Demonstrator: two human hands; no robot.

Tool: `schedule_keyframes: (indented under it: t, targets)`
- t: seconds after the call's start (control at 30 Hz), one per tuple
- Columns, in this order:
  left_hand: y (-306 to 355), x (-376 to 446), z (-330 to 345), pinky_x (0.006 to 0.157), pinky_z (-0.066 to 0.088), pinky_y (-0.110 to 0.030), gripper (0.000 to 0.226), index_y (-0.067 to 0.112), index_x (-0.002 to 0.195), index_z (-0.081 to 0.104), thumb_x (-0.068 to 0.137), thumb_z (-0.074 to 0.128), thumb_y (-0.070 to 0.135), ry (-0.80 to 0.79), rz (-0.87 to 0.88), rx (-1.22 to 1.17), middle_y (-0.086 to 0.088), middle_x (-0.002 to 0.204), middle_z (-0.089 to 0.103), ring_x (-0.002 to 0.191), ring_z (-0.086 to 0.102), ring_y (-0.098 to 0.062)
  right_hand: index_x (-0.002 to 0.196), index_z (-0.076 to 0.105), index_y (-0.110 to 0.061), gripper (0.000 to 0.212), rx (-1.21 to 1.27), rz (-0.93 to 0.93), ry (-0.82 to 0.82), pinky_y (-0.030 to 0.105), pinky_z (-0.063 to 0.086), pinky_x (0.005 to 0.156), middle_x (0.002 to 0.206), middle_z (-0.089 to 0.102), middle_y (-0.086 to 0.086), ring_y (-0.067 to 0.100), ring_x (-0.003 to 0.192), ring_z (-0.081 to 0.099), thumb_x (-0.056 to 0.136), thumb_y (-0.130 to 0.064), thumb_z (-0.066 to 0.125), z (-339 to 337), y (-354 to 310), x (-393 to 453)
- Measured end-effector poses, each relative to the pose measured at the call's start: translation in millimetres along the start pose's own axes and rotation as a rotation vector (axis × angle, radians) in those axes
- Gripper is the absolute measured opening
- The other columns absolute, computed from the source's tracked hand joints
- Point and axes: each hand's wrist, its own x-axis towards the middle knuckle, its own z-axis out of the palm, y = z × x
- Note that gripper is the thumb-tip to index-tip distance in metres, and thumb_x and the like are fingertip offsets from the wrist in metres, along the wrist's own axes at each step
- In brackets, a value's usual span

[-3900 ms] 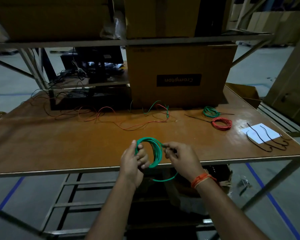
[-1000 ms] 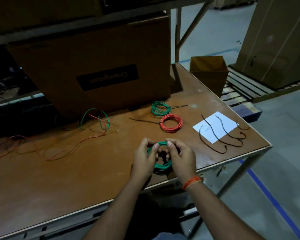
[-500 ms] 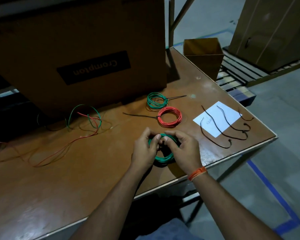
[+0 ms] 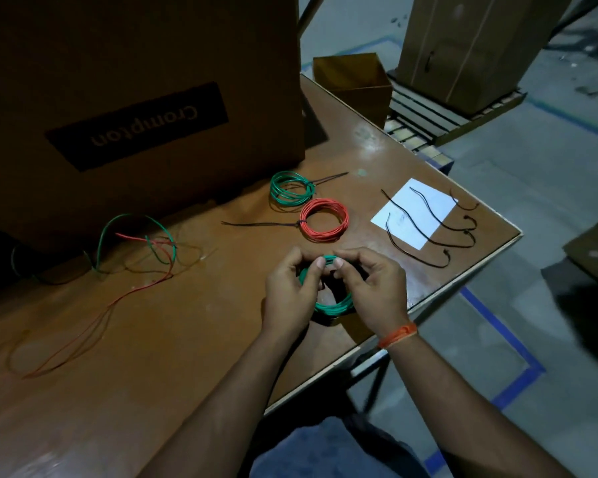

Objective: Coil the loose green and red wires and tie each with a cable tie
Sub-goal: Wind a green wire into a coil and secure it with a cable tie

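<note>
Both hands hold a green wire coil (image 4: 335, 307) just above the brown table (image 4: 152, 357), near its front right edge. My left hand (image 4: 290, 294) pinches the coil's top left and my right hand (image 4: 373, 288) pinches its top right, fingertips almost meeting. Farther back lie a tied green coil (image 4: 291, 188) and a tied red coil (image 4: 324, 219), each with a black cable tie tail sticking out. Loose green and red wires (image 4: 135, 250) sprawl to the left. Several black cable ties (image 4: 428, 225) lie across a white paper (image 4: 415, 211) at the right.
A large cardboard box (image 4: 135, 98) marked Crompton stands at the back of the table. A small open carton (image 4: 353, 81) sits past the far right corner. The table's right edge drops to a grey floor with blue tape lines (image 4: 497, 322).
The winding of the loose green tail seen 3.9 s ago has ended; both hands now hold the closed coil over the table. The camera has swung right and closer. Hands barely moved in the last second.
</note>
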Motion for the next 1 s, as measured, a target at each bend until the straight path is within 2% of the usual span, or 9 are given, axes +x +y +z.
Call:
schedule_keyframes:
  t: [0.13,0.2,0.27,0.33,0.43,0.53,0.67,0.77,1.0]
  targets:
    - [-5.5,5.2,1.1,0.066,0.052,-0.032,0.018,0.027,0.083,0.064,0.098,0.065,0.018,-0.004,-0.055,-0.031,0.007,0.074,0.068,0.070,0.064,-0.011,0.098,0.076,-0.021,0.014,-0.043,0.002,-0.018,0.045,0.060,0.081,0.091,0.075,-0.006,0.014,0.090,0.072,0.090,-0.012,0.069,1.5,-0.3,2.6]
    - [-5.7,7.2,1.9,0.067,0.054,-0.041,0.018,0.030,0.083,0.064,0.098,0.065,0.020,-0.006,-0.069,-0.046,0.005,0.075,0.068,0.071,0.064,-0.015,0.097,0.076,-0.022,0.012,-0.077,-0.003,-0.059,0.038,0.061,0.080,0.091,0.075,-0.008,0.010,0.090,0.072,0.091,-0.014,0.068,-3.5,-5.6,5.6]
    - [-4.8,8.0,3.2,0.066,0.052,-0.039,0.021,0.031,0.082,0.064,0.098,0.065,0.019,-0.014,-0.065,-0.032,0.008,0.074,0.067,0.070,0.063,-0.013,0.093,0.076,-0.021,0.009,-0.133,-0.031,-0.088,0.026,0.059,0.076,0.086,0.074,-0.011,0.005,0.086,0.070,0.093,-0.019,0.068,-13.5,-11.7,8.4]
    - [-5.2,9.1,5.0,0.066,0.053,-0.043,0.018,0.031,0.082,0.064,0.098,0.066,0.022,-0.027,-0.077,-0.023,0.006,0.074,0.067,0.071,0.064,-0.014,0.089,0.075,-0.021,0.009,-0.256,-0.084,-0.029,0.019,0.055,0.069,0.082,0.072,-0.010,0.003,0.079,0.068,0.093,-0.023,0.068,-27.5,-13.5,13.0]
    - [-4.3,10.8,10.9,0.069,0.054,-0.056,0.013,0.030,0.083,0.064,0.095,0.065,0.029,-0.030,-0.088,-0.029,-0.003,0.075,0.068,0.074,0.066,-0.025,0.094,0.075,-0.018,0.008,-0.540,-0.140,0.126,0.029,0.057,0.071,0.086,0.070,-0.003,0.009,0.079,0.065,0.089,-0.019,0.070,-52.5,-9.4,27.0]
    - [-1.4,12.5,21.1,0.069,0.052,-0.056,0.013,0.029,0.083,0.064,0.096,0.065,0.026,-0.023,-0.080,-0.032,-0.008,0.075,0.067,0.072,0.065,-0.028,0.104,0.075,-0.015,0.018,-0.783,-0.099,0.153,0.025,0.048,0.071,0.094,0.068,0.006,0.021,0.084,0.064,0.087,-0.018,0.070,-72.3,-8.9,39.3]
    - [0.3,13.9,31.5,0.068,0.052,-0.052,0.012,0.026,0.085,0.064,0.097,0.064,0.022,-0.015,-0.070,-0.027,-0.008,0.075,0.067,0.072,0.064,-0.026,0.107,0.073,-0.017,0.021,-1.012,0.048,0.044,0.027,0.043,0.071,0.097,0.061,0.007,0.026,0.094,0.059,0.091,-0.028,0.067,-78.9,-7.4,45.1]
    - [2.3,13.6,33.7,0.069,0.053,-0.053,0.013,0.026,0.086,0.064,0.097,0.066,0.019,-0.002,-0.084,-0.027,-0.006,0.075,0.066,0.072,0.064,-0.026,0.093,0.075,-0.018,0.008,-1.066,0.038,-0.021,0.025,0.036,0.066,0.085,0.054,0.003,0.024,0.089,0.055,0.088,-0.018,0.068,-77.2,-4.3,44.4]
    - [5.8,14.0,35.4,0.072,0.054,-0.054,0.013,0.026,0.086,0.065,0.097,0.065,0.019,-0.012,-0.111,-0.037,-0.004,0.078,0.068,0.073,0.065,-0.025,0.100,0.068,-0.017,0.016,-1.058,0.031,-0.071,0.029,0.042,0.071,0.101,0.059,0.005,0.024,0.100,0.049,0.088,-0.007,0.063,-70.6,-1.3,48.9]
